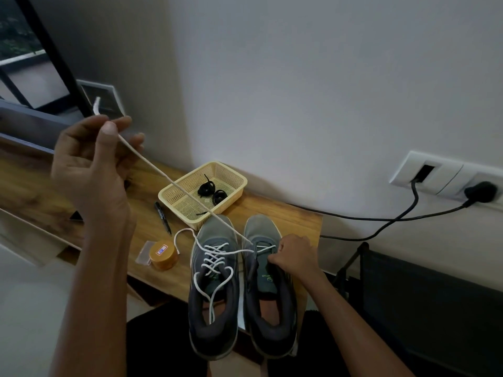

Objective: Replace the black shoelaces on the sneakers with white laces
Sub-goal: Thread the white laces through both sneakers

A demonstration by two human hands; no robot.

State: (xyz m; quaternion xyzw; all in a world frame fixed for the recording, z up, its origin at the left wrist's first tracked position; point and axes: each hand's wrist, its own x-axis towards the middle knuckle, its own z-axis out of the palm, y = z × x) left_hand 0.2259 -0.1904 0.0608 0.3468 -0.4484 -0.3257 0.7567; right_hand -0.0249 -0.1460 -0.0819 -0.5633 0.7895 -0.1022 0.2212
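Two grey sneakers stand side by side on the wooden table. The left sneaker point(213, 284) is threaded with a white lace, its loose ends lying over the opening. My left hand point(94, 161) is raised high, pinching the end of another white lace point(174, 185) that runs taut down to the first eyelets of the right sneaker point(268, 292). My right hand point(292, 255) presses on the right sneaker's tongue and eyelet flap. The black laces point(212, 190) lie bundled in a yellow basket point(174, 190) behind the shoes.
A black marker point(162, 217) and an orange round tin point(163, 254) on a small plastic bag lie left of the shoes. A wall socket point(446, 176) with black cables is at the right. The wall stands close behind the table point(296, 216).
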